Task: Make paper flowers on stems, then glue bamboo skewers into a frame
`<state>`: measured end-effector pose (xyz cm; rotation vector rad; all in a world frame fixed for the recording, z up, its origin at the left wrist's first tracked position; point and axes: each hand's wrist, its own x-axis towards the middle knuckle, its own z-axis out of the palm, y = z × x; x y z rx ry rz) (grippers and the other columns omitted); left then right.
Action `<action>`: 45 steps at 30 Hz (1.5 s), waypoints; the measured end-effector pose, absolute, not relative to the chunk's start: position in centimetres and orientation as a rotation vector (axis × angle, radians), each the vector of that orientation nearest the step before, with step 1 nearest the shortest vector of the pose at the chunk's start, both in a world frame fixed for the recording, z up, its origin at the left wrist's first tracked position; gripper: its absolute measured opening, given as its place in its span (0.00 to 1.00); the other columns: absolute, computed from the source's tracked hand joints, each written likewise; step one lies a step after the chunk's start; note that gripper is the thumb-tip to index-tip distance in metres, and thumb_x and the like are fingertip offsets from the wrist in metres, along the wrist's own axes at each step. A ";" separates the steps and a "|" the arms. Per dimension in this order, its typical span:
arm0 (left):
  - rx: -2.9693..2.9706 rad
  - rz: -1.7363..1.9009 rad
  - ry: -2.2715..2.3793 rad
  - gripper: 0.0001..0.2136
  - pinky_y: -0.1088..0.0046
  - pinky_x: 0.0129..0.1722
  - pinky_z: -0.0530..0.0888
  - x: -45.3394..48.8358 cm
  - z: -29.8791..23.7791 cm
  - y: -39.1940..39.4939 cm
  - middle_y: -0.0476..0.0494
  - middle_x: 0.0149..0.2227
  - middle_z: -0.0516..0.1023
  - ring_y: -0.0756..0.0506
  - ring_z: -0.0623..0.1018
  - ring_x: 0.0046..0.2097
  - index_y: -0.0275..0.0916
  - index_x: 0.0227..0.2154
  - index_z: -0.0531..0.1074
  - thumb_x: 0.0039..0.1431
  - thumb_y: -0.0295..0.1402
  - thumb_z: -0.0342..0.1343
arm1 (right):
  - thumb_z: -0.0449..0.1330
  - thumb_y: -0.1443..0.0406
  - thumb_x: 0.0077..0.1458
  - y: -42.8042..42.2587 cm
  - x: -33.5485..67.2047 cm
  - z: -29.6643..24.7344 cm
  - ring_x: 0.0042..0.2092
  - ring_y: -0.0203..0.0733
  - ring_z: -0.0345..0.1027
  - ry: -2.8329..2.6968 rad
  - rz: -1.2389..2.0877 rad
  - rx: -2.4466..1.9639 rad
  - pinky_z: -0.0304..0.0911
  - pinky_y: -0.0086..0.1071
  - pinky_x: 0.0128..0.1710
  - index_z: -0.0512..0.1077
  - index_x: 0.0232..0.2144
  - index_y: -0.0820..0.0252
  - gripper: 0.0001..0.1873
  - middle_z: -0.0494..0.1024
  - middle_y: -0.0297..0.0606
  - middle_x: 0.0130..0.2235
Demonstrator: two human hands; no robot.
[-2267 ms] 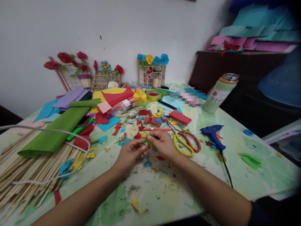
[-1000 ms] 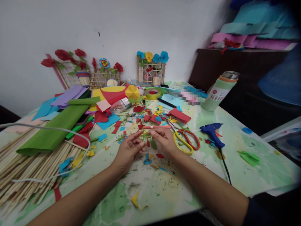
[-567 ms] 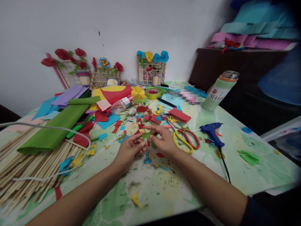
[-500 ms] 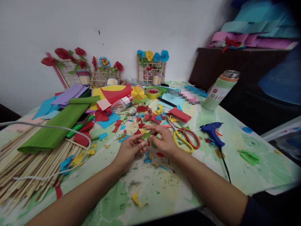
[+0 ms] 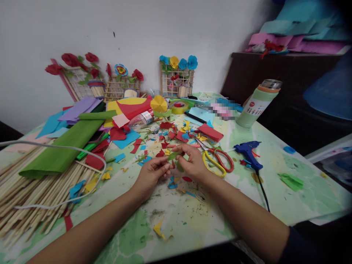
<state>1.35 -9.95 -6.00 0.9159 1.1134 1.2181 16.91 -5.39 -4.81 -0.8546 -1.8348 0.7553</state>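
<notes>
My right hand (image 5: 194, 162) is closed in a pinch on a paper flower's thin stem, at a green paper leaf (image 5: 172, 156). The stem appears to run up to the yellow paper flower (image 5: 158, 105), which has green paper under its petals. My left hand (image 5: 150, 176) is closed beside it, thumb against fingers, at the near side of the leaf. What lies between its fingertips is too small to make out. Another bit of green hangs below my right thumb. Scissors (image 5: 213, 165) with yellow and red handles lie just right of my right hand.
Wooden sticks (image 5: 41, 194), a green paper roll (image 5: 66, 146) and a grey cable lie left. Paper scraps cover the middle. A blue glue gun (image 5: 249, 152) and a green bottle (image 5: 257, 104) stand right. Tape (image 5: 179, 106) and flower-decked stick frames (image 5: 177, 82) are behind.
The yellow flower has shifted slightly up and left and tilted to show more of its face. Both hands stay nearly in place at the leaf. The view has shifted slightly.
</notes>
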 end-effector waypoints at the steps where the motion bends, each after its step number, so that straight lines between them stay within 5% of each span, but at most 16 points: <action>1: 0.907 1.216 1.118 0.18 0.78 0.24 0.67 1.4 -5.9 -10.0 0.46 0.27 0.78 0.53 0.72 0.24 0.35 0.37 0.75 0.40 0.33 0.66 | 0.52 0.73 0.45 -5.4 16.9 -4.9 0.37 0.40 0.70 -1.841 0.749 -0.855 0.64 0.33 0.38 0.72 0.35 0.58 0.15 0.78 0.37 0.38; 9: 0.852 1.260 1.127 0.21 0.79 0.24 0.68 1.3 -6.3 -9.6 0.47 0.27 0.78 0.53 0.73 0.25 0.35 0.38 0.74 0.38 0.34 0.68 | 0.54 0.66 0.54 -5.1 18.7 -2.5 0.39 0.44 0.67 -2.094 0.328 -1.021 0.60 0.36 0.42 0.72 0.40 0.60 0.12 0.76 0.41 0.36; 16: 0.754 1.260 1.142 0.23 0.80 0.23 0.68 1.3 -5.8 -9.6 0.47 0.26 0.78 0.53 0.73 0.24 0.34 0.37 0.73 0.33 0.34 0.70 | 0.54 0.65 0.52 -4.0 25.7 0.7 0.39 0.50 0.65 -2.101 -0.317 -1.738 0.58 0.38 0.37 0.73 0.29 0.63 0.09 0.74 0.48 0.31; 25: 0.774 1.264 1.109 0.22 0.78 0.23 0.68 1.4 -5.9 -9.5 0.46 0.26 0.78 0.53 0.73 0.24 0.34 0.37 0.73 0.35 0.35 0.68 | 0.56 0.58 0.46 -3.8 36.6 -2.9 0.35 0.51 0.70 -1.881 -0.010 -2.566 0.58 0.35 0.27 0.72 0.36 0.65 0.18 0.76 0.53 0.37; 32: 0.707 1.279 1.084 0.22 0.80 0.23 0.66 1.3 -5.6 -9.4 0.46 0.26 0.77 0.53 0.72 0.25 0.33 0.38 0.72 0.37 0.31 0.67 | 0.55 0.56 0.47 -3.7 37.2 -2.8 0.28 0.48 0.69 -1.868 -0.032 -2.477 0.56 0.34 0.23 0.72 0.25 0.61 0.14 0.75 0.48 0.29; 36: 0.675 1.269 1.076 0.21 0.80 0.23 0.65 1.3 -5.7 -9.4 0.46 0.26 0.77 0.54 0.72 0.24 0.33 0.39 0.71 0.38 0.29 0.66 | 0.55 0.60 0.46 -5.1 36.8 -1.7 0.31 0.53 0.69 -1.748 -0.316 -2.353 0.58 0.37 0.25 0.70 0.31 0.65 0.13 0.74 0.51 0.29; 41: 0.699 1.279 1.060 0.20 0.80 0.24 0.66 1.2 -5.9 -9.2 0.46 0.27 0.78 0.54 0.72 0.24 0.33 0.39 0.71 0.39 0.29 0.66 | 0.56 0.62 0.46 -5.4 35.9 -1.4 0.42 0.61 0.65 -1.489 -0.477 -2.113 0.62 0.44 0.35 0.66 0.43 0.75 0.24 0.71 0.60 0.38; 45: 0.711 1.279 1.040 0.20 0.79 0.24 0.65 1.2 -5.9 -9.2 0.46 0.26 0.77 0.54 0.72 0.24 0.33 0.38 0.72 0.39 0.30 0.66 | 0.59 0.57 0.44 -5.6 33.5 -1.0 0.39 0.55 0.66 -1.286 -0.390 -1.840 0.63 0.45 0.38 0.68 0.44 0.72 0.27 0.72 0.52 0.37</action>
